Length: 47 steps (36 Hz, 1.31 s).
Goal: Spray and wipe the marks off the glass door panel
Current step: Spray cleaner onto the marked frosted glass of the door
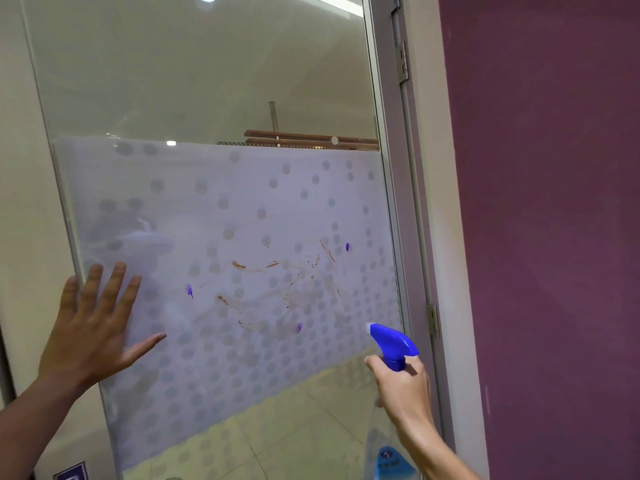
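Note:
The glass door panel (207, 81) fills the middle of the head view, with a frosted dotted band (194, 358) across its lower half. Brown smears (277, 282) and small purple marks (189, 291) sit on the band. My left hand (93, 327) presses flat on the glass near its left edge, fingers spread. My right hand (401, 386) grips the neck of a spray bottle with a blue trigger head (393, 342); the nozzle points left at the glass. The bottle's clear body (389, 462) hangs below my wrist.
A grey metal door frame (398, 202) with hinges (432, 322) runs down the right of the glass. A purple wall (554, 237) stands further right. A cream wall (20, 202) lies left of the panel. Tiled floor (294, 427) shows through the lower glass.

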Motion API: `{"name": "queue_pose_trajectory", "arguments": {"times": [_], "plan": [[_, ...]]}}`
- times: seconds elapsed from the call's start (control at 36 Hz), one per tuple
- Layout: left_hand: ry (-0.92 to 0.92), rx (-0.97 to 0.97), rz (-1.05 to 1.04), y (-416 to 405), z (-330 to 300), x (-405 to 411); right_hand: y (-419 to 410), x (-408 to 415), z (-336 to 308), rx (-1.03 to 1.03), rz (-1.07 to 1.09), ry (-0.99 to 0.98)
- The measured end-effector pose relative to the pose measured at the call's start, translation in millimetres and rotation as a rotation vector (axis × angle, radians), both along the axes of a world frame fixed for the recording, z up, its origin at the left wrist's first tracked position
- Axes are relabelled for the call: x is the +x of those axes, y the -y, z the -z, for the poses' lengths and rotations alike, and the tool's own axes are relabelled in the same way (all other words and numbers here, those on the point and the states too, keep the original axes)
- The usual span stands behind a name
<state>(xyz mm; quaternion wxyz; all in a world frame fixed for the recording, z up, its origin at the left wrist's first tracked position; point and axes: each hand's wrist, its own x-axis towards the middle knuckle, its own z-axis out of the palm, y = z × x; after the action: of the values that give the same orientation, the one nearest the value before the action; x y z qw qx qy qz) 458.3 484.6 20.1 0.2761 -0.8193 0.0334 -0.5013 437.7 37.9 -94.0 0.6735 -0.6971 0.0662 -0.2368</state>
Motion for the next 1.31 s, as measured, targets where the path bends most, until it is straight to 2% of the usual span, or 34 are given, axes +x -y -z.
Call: {"name": "queue_pose_trajectory", "arguments": {"times": [0.17, 0.5, 0.67, 0.94, 1.31], "plan": [[0.034, 0.003, 0.012, 1, 2, 1, -22, -5, 2, 0.016, -0.036, 0.056], [-0.054, -0.022, -0.036, 0, 3, 3, -102, -19, -41, -0.021, -0.151, 0.274], [-0.105, -0.033, -0.057, -2, 2, 2, -124, -19, -48, -0.023, -0.19, 0.298], [-0.256, -0.144, -0.157, 15, 3, -19, -119, -31, -48, 0.046, -0.311, 0.335], [-0.337, -0.224, -0.264, 59, 62, -77, -84, -36, -37, 0.104, -0.481, 0.256]]}}
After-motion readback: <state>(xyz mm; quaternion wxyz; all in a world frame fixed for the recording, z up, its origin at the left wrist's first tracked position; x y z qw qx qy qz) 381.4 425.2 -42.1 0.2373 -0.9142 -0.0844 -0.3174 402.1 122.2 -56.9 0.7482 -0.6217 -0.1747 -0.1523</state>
